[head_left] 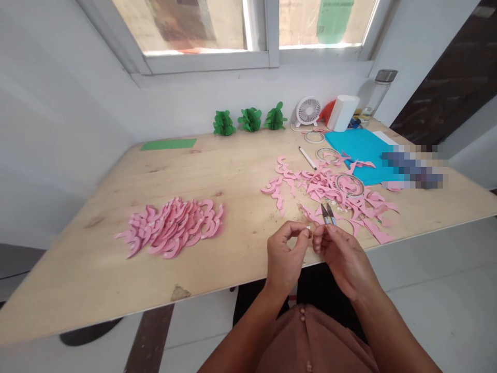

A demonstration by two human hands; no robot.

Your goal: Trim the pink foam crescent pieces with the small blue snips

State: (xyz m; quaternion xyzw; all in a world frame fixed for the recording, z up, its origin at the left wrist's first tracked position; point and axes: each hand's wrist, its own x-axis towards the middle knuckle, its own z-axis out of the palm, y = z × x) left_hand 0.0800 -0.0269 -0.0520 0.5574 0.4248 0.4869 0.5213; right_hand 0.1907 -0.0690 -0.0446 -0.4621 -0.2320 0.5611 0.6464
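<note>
Just over the table's front edge, my left hand (285,256) pinches a tiny white scrap (308,228) between thumb and forefinger. Close beside it on the right, my right hand (345,261) is closed, with fingers curled in and thumb against them; whatever they grip is hidden. Small scissors (328,213) with dark, parted blades point away just beyond the right fingertips; I cannot tell whether they lie on the table or are held. Behind both hands spreads a heap of pink paper offcuts (322,185). At left lies a pile of curved pink paper pieces (176,225) bearing small white patches.
Tape rolls (350,185) and a white marker (307,158) lie among the offcuts. Blue sheets (349,147) are at right. Along the wall stand green paper shapes (250,120), a small fan (308,111), a white roll (344,113) and a bottle (376,97). A green strip (169,144) lies back left.
</note>
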